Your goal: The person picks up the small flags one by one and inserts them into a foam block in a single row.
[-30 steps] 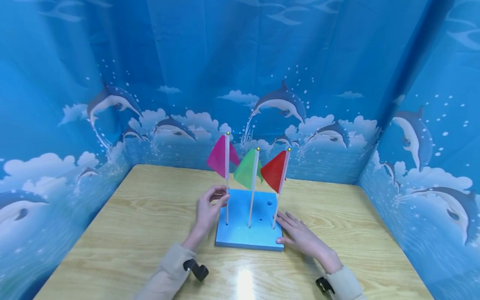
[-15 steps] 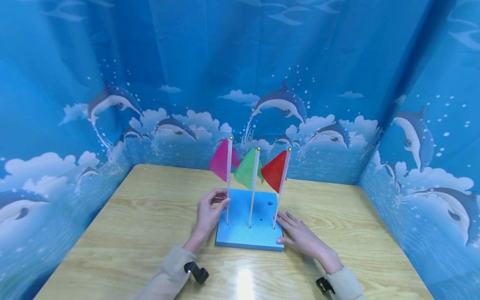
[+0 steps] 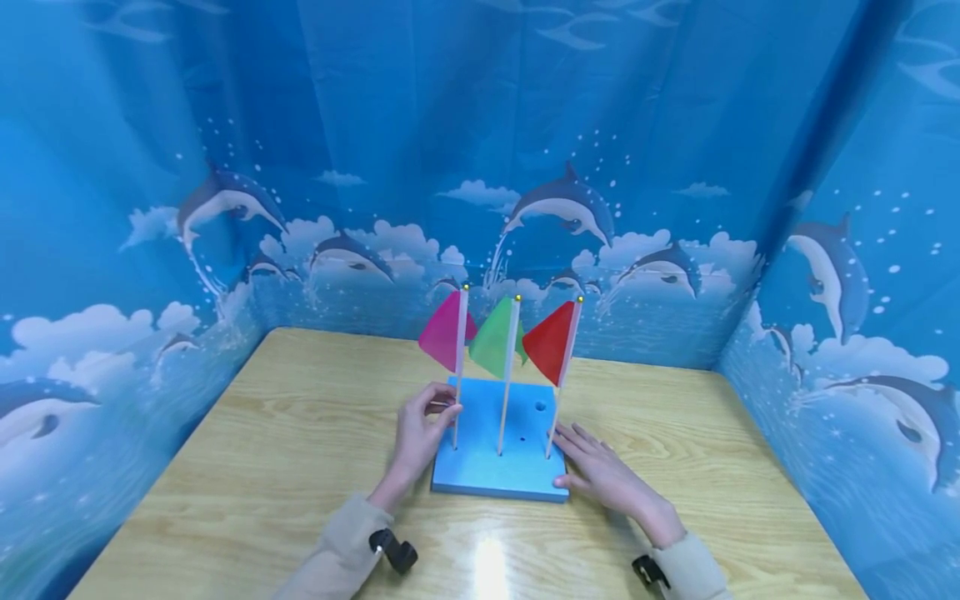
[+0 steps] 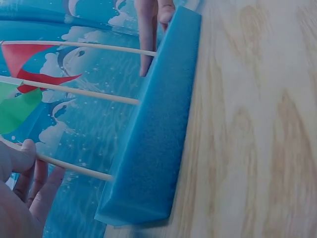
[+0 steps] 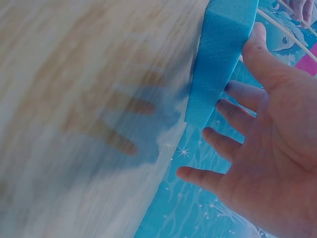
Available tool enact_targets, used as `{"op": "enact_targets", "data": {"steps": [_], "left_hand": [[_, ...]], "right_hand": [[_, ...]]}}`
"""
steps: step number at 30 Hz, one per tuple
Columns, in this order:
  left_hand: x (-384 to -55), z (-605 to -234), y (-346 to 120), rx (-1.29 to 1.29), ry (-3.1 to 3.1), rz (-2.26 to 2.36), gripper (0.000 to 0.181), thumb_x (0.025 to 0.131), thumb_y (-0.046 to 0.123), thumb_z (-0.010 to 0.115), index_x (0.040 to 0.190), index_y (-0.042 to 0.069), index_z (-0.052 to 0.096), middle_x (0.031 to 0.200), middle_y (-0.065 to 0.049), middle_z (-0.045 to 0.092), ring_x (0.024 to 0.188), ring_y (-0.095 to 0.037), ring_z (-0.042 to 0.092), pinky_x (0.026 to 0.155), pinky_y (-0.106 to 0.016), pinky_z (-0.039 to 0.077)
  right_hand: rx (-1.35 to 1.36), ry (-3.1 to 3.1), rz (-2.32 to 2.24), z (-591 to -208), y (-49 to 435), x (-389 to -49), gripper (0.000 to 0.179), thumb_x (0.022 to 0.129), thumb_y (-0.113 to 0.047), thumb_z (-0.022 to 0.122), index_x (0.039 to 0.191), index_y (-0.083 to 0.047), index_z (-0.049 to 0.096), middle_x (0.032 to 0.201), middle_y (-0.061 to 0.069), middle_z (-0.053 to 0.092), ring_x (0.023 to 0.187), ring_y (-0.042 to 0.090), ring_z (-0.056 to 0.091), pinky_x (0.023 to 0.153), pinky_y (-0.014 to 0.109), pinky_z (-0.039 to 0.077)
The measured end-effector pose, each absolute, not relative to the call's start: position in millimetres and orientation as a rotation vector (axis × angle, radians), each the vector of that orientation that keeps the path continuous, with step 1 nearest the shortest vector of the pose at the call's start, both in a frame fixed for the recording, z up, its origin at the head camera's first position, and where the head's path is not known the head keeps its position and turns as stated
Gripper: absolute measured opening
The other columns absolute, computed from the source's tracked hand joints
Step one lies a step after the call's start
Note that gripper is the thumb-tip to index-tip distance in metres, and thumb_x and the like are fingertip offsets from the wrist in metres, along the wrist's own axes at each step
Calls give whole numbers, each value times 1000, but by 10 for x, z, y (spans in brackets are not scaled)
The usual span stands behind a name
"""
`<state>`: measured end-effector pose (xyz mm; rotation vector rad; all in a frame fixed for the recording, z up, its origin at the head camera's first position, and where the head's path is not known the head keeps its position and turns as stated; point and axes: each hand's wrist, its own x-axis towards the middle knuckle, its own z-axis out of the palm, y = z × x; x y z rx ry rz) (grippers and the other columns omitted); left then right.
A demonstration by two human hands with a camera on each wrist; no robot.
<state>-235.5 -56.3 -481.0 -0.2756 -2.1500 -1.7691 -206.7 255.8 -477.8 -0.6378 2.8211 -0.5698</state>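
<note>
A blue foam block (image 3: 480, 479) lies flat on the wooden table with three small flags standing in its top. My left hand (image 3: 422, 429) pinches the stick of the magenta flag (image 3: 441, 333) between thumb and fingers, low down near the block's left side. In the left wrist view that stick (image 4: 79, 169) runs into the block. The green flag (image 3: 491, 340) stands in the middle and the red flag (image 3: 549, 342) leans right. My right hand (image 3: 603, 477) rests with spread fingers on the block's right edge; in the right wrist view its thumb (image 5: 257, 42) touches the rim.
Two holes show in the block's top, a larger hole (image 3: 540, 407) toward the back right and a smaller hole (image 3: 522, 439) nearer the middle. The wooden table (image 3: 300, 433) reaches back to a blue dolphin-print curtain (image 3: 480, 125) that surrounds it on three sides.
The magenta flag has sunk lower and tipped slightly right, its top now nearer the height of the other flags. My left hand has moved down with it. My right hand stays put.
</note>
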Motion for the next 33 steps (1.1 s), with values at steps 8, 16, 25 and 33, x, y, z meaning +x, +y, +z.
{"op": "enact_targets", "data": {"steps": [8,16,25,33], "left_hand": [[-2304,-4808,-556,-238,-2140,-1785,18,89,4,76,106,5,70,100,-12,72,90,-27,71,75,-27,62],[-2320,-4803,-515,-226,-2144,-1800,18,90,4,75,107,4,69,102,-13,72,92,-26,69,74,-25,61],[-2329,-4780,-467,-208,-2180,-1784,20,90,0,73,109,4,70,104,-15,73,94,-26,69,76,-27,62],[-2332,-4767,-456,-238,-2214,-1765,20,93,7,73,113,9,73,111,-15,74,98,-25,69,82,-36,62]], "right_hand": [[-636,2821,-569,-4778,2564,-2062,78,95,-52,64,158,-15,36,165,12,30,152,43,19,115,73,21],[-640,2816,-561,-4776,2569,-2059,78,96,-52,63,158,-14,35,165,12,28,152,44,19,115,73,21],[-648,2823,-557,-4783,2575,-2059,78,96,-50,64,158,-14,35,165,13,29,152,44,19,115,73,22],[-654,2826,-551,-4785,2571,-2065,77,96,-50,64,158,-14,35,165,13,29,151,44,20,114,73,22]]}}
